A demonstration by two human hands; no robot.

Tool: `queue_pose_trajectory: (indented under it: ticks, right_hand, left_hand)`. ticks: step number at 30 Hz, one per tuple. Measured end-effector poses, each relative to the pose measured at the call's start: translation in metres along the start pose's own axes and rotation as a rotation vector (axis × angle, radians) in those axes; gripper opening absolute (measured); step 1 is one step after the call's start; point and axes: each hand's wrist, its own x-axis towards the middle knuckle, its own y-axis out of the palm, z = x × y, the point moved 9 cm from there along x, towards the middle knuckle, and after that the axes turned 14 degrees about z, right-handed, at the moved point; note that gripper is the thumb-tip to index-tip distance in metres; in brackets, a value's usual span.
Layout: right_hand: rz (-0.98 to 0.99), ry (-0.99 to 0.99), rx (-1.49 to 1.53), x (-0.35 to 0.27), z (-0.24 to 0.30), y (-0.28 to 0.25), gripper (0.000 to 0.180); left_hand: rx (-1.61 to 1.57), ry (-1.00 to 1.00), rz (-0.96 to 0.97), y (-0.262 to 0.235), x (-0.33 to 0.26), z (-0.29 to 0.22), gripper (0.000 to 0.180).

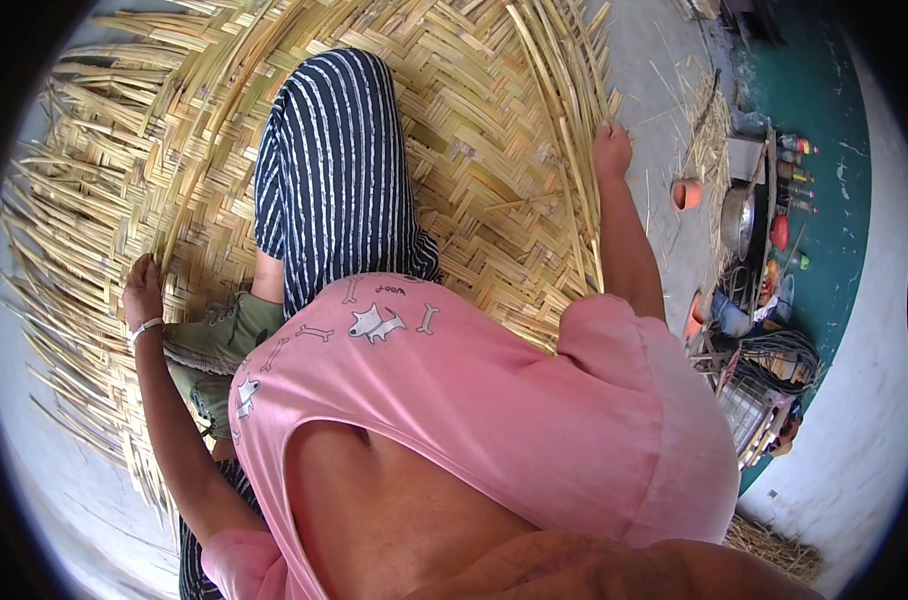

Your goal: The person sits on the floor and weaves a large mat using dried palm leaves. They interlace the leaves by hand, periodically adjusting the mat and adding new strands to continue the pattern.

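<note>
A large mat (484, 130) of pale yellow-green split bamboo strips, woven in a zigzag pattern, spreads under my bent leg in striped trousers. Along its left side, loose strip ends (64, 260) fan outward. My left hand (142, 292), with a band at the wrist, is closed at that side, its fingertips pinching the near end of a long bamboo strip (206, 150). Far to the right, my right hand (611, 150) is closed at the mat's right edge, against upright strip ends (564, 110); its fingers partly hide what they grip.
My green shoes (224, 335) rest on the mat beside my left forearm. To the right stand a clay pot (685, 194), a metal pot (738, 222), several bottles (796, 160) and a coil of black cable (779, 360). Straw (709, 130) litters the grey floor.
</note>
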Motion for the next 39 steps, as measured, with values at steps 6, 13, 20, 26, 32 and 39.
queue_pose_trajectory:
  ticks: [6,13,20,26,32,39]
  right_hand:
    - [0.26,0.188,-0.239,0.044,-0.077,0.044,0.041]
    - [0.33,0.195,-0.237,0.025,-0.036,0.038,0.042]
    - [0.1,0.227,-0.162,-0.002,-0.032,0.01,0.03]
    - [0.02,0.148,-0.053,-0.008,-0.029,-0.002,0.036]
    - [0.062,0.064,0.09,-0.005,-0.006,0.019,0.044]
    - [0.263,0.044,0.427,-0.016,0.061,0.024,0.048]
  left_hand:
    - [0.063,-0.003,-0.007,-0.001,0.0,-0.014,0.035]
    - [0.165,-0.049,-0.001,-0.002,-0.006,-0.009,0.037]
    - [0.191,-0.053,0.019,0.001,-0.001,-0.009,0.036]
    - [0.142,-0.059,0.022,0.002,-0.002,-0.008,0.036]
    - [0.12,-0.064,0.019,0.001,-0.003,-0.009,0.035]
    - [0.094,-0.054,-0.006,-0.003,-0.007,-0.014,0.034]
